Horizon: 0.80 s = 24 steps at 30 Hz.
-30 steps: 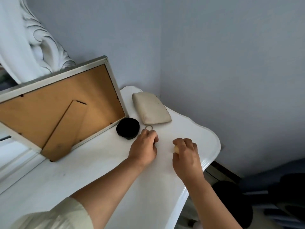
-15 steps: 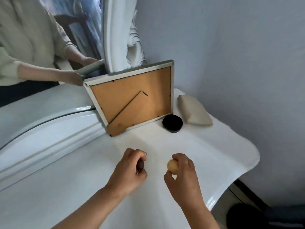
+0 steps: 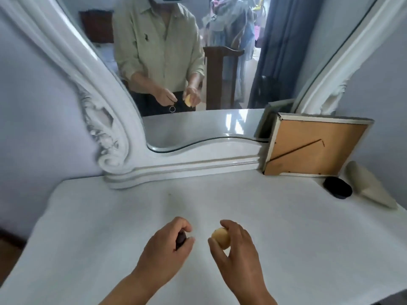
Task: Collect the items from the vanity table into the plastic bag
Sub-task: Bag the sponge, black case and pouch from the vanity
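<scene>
- Nearest, by the front edge of the glossy white worktop (image 3: pixel 286 238), both hands hover side by side, forearms coming in from below, knuckles up.
- Left hand (image 3: pixel 163 249): its grip is curled into a loose fist round a small dark item (image 3: pixel 181 238), of which only a narrow maroon sliver shows between thumb and forefinger; its shape and long axis cannot be told. In the mirror, a thin metal ring (image 3: pixel 172 109) hangs below this hand.
- Right hand (image 3: pixel 236 249): its grip is narrow, thumb and fingertips pinching a small tan ball (image 3: pixel 221 237), smooth, matte and rounded, so it has no clear long axis. It is held clear of the surface, just beside the left hand without touching it.
- Further off, near the back right corner, a flat round black case (image 3: pixel 337 187) lies on the surface; just beside it toward the right edge is a beige soft pouch (image 3: pixel 370 188), oblong, its long axis running from the back toward the right edge.
- Behind the case, a picture frame (image 3: pixel 312 148) stands tilted, showing its brown fibreboard back, folded stand and silver rim, leaning at the mirror's base.
- Farthest, along the back edge, the mirror (image 3: pixel 220 62) rises in a carved, scrolled white surround, reflecting a person in a pale green shirt.
</scene>
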Each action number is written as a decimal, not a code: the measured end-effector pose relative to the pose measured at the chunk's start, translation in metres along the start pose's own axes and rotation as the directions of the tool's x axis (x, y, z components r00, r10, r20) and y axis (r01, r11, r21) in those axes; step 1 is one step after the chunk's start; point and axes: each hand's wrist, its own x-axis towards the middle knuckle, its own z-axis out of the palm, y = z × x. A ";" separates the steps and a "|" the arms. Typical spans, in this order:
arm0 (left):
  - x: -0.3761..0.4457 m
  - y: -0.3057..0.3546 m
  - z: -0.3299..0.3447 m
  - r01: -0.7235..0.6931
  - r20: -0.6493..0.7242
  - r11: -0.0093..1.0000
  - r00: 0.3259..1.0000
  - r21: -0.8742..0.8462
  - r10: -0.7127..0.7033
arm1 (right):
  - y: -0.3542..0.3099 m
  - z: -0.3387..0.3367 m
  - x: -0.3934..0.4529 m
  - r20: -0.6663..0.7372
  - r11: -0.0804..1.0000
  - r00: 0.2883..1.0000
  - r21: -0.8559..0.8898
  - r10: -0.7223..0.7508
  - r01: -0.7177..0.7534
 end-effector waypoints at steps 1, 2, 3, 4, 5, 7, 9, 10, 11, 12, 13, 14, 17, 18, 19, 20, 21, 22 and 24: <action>-0.018 -0.013 -0.019 0.033 -0.032 0.999 0.999 -0.014 -0.033 | -0.020 0.015 -0.009 0.032 1.000 0.999 0.004 -0.019 0.019; -0.035 -0.025 -0.036 0.063 -0.059 0.997 0.996 -0.033 -0.064 | -0.039 0.028 -0.017 0.057 0.999 0.997 0.005 -0.043 0.043; -0.055 -0.039 -0.054 0.086 -0.087 0.995 0.992 -0.048 -0.090 | -0.059 0.044 -0.027 0.086 0.998 0.994 0.005 -0.066 0.066; -0.073 -0.052 -0.072 0.103 -0.113 0.993 0.988 -0.052 -0.108 | -0.077 0.058 -0.037 0.112 0.996 0.989 0.011 -0.091 0.090; -0.087 -0.062 -0.086 0.116 -0.131 0.992 0.984 -0.051 -0.122 | -0.092 0.070 -0.046 0.135 0.993 0.984 0.015 -0.117 0.116; -0.124 -0.088 -0.120 0.163 -0.170 0.986 0.971 -0.044 -0.169 | -0.129 0.100 -0.066 0.186 0.984 0.966 0.020 -0.179 0.179; -0.161 -0.114 -0.153 0.208 -0.207 0.977 0.955 -0.045 -0.213 | -0.164 0.131 -0.086 0.225 0.973 0.946 0.034 -0.231 0.229; -0.176 -0.123 -0.165 0.222 -0.225 0.974 0.947 -0.053 -0.228 | -0.178 0.143 -0.094 0.237 0.968 0.939 0.042 -0.250 0.248; -0.195 -0.136 -0.181 0.237 -0.257 0.970 0.935 -0.060 -0.245 | -0.195 0.159 -0.104 0.256 0.962 0.927 0.051 -0.273 0.270; -0.212 -0.147 -0.194 0.250 -0.288 0.966 0.922 -0.070 -0.260 | -0.210 0.173 -0.112 0.273 0.955 0.915 0.054 -0.297 0.293; -0.231 -0.158 -0.208 0.270 -0.318 0.959 0.905 -0.080 -0.281 | -0.226 0.188 -0.121 0.291 0.946 0.901 0.059 -0.321 0.318; -0.247 -0.168 -0.220 0.291 -0.348 0.952 0.887 -0.091 -0.304 | -0.240 0.201 -0.129 0.307 0.938 0.887 0.071 -0.344 0.339; -0.291 -0.196 -0.250 0.347 -0.439 0.933 0.826 -0.099 -0.354 | -0.278 0.237 -0.152 0.388 0.918 0.833 0.113 -0.394 0.381; -0.306 -0.206 -0.259 0.368 -0.463 0.925 0.806 -0.098 -0.370 | -0.291 0.251 -0.159 0.420 0.908 0.808 0.123 -0.414 0.401; -0.320 -0.215 -0.266 0.390 -0.487 0.916 0.785 -0.093 -0.384 | -0.302 0.263 -0.165 0.448 0.897 0.782 0.139 -0.434 0.419; -0.331 -0.224 -0.271 0.413 -0.506 0.907 0.766 -0.085 -0.396 | -0.310 0.273 -0.169 0.469 0.889 0.760 0.155 -0.450 0.430; -0.344 -0.234 -0.278 0.444 -0.532 0.892 0.736 -0.089 -0.419 | -0.321 0.286 -0.174 0.494 0.881 0.735 0.177 -0.464 0.438; -0.355 -0.243 -0.283 0.473 -0.554 0.875 0.705 -0.099 -0.444 | -0.331 0.298 -0.178 0.519 0.877 0.712 0.197 -0.472 0.438; -0.376 -0.261 -0.295 0.534 -0.589 0.835 0.634 -0.137 -0.502 | -0.350 0.322 -0.185 0.567 0.867 0.662 0.239 -0.490 0.437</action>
